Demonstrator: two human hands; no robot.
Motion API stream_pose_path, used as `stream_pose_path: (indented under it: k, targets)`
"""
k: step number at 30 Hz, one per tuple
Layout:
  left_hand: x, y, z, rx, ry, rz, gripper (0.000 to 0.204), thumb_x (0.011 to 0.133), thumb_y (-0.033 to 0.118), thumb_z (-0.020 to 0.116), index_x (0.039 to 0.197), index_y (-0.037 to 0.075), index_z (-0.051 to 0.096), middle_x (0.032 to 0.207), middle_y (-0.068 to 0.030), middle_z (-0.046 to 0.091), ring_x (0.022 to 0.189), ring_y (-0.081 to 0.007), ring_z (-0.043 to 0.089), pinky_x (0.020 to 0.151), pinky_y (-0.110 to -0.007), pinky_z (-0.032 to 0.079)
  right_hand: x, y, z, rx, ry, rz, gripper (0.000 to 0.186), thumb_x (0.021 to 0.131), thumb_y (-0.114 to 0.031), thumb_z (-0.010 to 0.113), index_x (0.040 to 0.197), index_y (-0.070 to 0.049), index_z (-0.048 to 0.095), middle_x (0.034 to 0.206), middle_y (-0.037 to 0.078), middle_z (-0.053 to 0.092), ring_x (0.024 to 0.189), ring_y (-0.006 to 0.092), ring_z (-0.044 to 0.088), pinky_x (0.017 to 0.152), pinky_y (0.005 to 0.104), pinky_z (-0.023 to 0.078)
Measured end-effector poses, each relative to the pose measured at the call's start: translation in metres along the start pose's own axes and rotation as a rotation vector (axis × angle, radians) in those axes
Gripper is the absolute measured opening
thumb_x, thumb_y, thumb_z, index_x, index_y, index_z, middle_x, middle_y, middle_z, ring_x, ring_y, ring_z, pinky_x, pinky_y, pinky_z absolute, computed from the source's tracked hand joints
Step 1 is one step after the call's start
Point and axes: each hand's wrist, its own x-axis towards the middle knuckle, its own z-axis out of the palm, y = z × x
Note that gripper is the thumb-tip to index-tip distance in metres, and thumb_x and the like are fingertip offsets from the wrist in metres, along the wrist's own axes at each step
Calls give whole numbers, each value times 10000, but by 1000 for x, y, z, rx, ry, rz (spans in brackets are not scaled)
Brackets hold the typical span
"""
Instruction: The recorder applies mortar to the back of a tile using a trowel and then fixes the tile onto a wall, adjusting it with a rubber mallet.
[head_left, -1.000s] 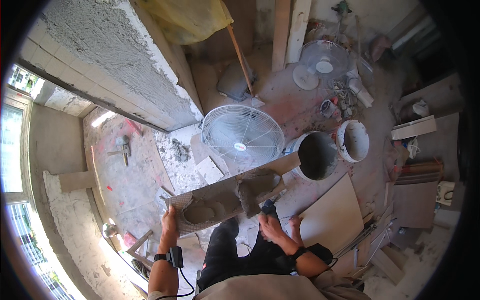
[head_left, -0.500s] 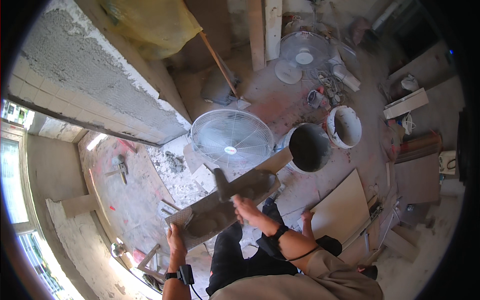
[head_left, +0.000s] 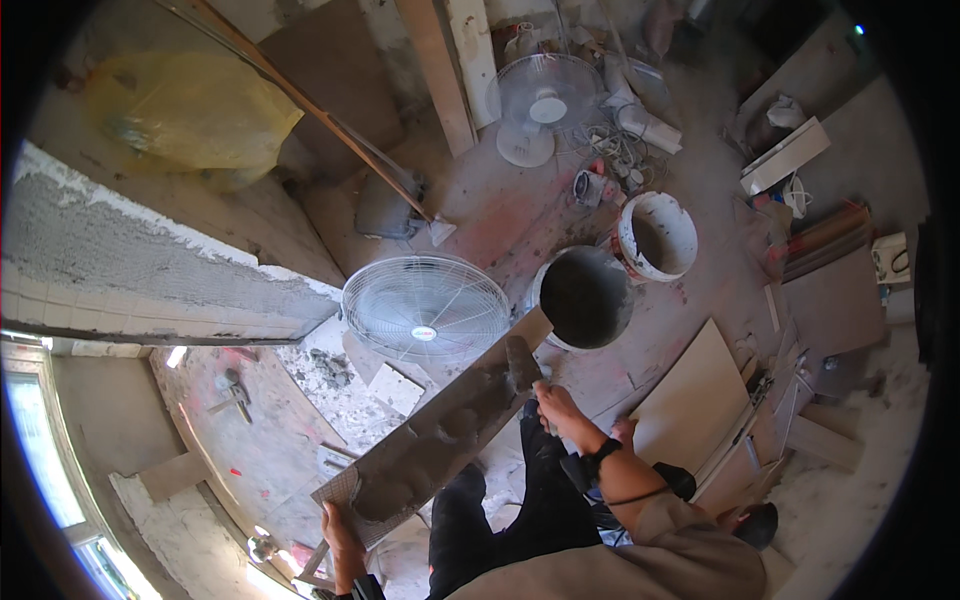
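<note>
My left hand (head_left: 340, 535) grips the lower-left end of a long narrow board (head_left: 330, 492), which looks like tile with a mesh back and is coated with wet grey mortar (head_left: 435, 430). My right hand (head_left: 560, 408) is closed on the handle of a mortar-covered trowel (head_left: 520, 362), whose blade lies on the mortar near the board's upper-right end. Just beyond that end stands a bucket (head_left: 585, 300) of dark grey mix.
A floor fan (head_left: 425, 305), white bucket (head_left: 660, 237), second fan (head_left: 545, 95), broom (head_left: 355, 145) and yellow plastic sheet (head_left: 190, 115) lie ahead. Pale panels (head_left: 685, 395) lean at right, beside another person's hand (head_left: 622, 430). A plastered wall edge (head_left: 170, 260) and window (head_left: 40, 445) are at left.
My right hand has moved the trowel first up over the board's middle, then rightward to its far end. The mortar is more spread out. The view has shifted, showing more yellow sheet.
</note>
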Motion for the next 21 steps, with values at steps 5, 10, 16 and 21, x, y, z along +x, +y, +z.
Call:
stream_pose_path:
  k: [5, 10, 16, 21]
  targets:
    - [-14, 1, 0, 71, 9, 7, 563, 992, 423, 420, 1364, 0, 419, 1296, -127, 505, 1189, -255, 457, 1045, -374, 327, 21, -27, 53, -231, -142, -367, 509, 976, -395, 344, 734, 5, 543, 503, 145, 497, 445, 277, 576, 388, 444, 444]
    - [-15, -13, -55, 160, 103, 49, 555, 993, 414, 420, 1345, -15, 444, 1295, -126, 514, 1188, -248, 463, 1042, -367, 331, -3, -46, 62, -152, -510, -206, 612, 949, -536, 389, 650, -13, 495, 504, 92, 495, 362, 208, 483, 369, 342, 408]
    - [-70, 45, 24, 201, 380, -170, 500, 949, 394, 550, 1280, 21, 516, 1185, -60, 549, 1030, -157, 512, 844, -274, 444, 21, -29, -99, -170, -182, -234, 564, 899, -534, 505, 959, 16, 615, 738, 174, 633, 657, 308, 627, 641, 412, 501]
    - [-78, 45, 3, 314, 461, -195, 404, 971, 301, 532, 1268, 28, 511, 1085, -88, 583, 972, -195, 559, 794, -298, 484, 158, -34, -201, -933, 318, -183, 367, 806, -355, 564, 854, -1, 646, 840, 229, 668, 832, 398, 652, 736, 477, 521]
